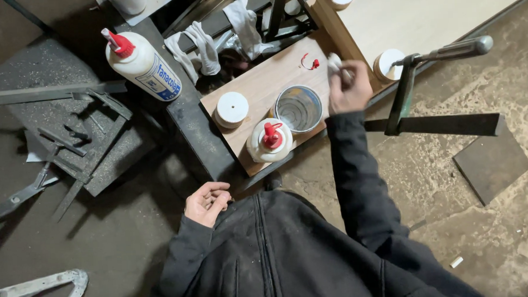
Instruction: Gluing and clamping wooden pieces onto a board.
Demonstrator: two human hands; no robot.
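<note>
Dark jacket (280, 254) nearest. Left hand (206, 203) loosely curled, nothing held, rested at jacket. Right hand (348, 86) closed on small white object (334, 61), pointed up-left, over wooden board (261, 83); metal tin (298, 108) just left, red-capped glue bottle (269, 140) beyond.

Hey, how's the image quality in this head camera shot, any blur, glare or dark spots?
Head view: wide-angle bending at the edges; right hand slightly motion-blurred; left hand sharp; metal tin shows soft reflections inside; left floor dim and shadowed; pale board top right brightly lit.
</note>
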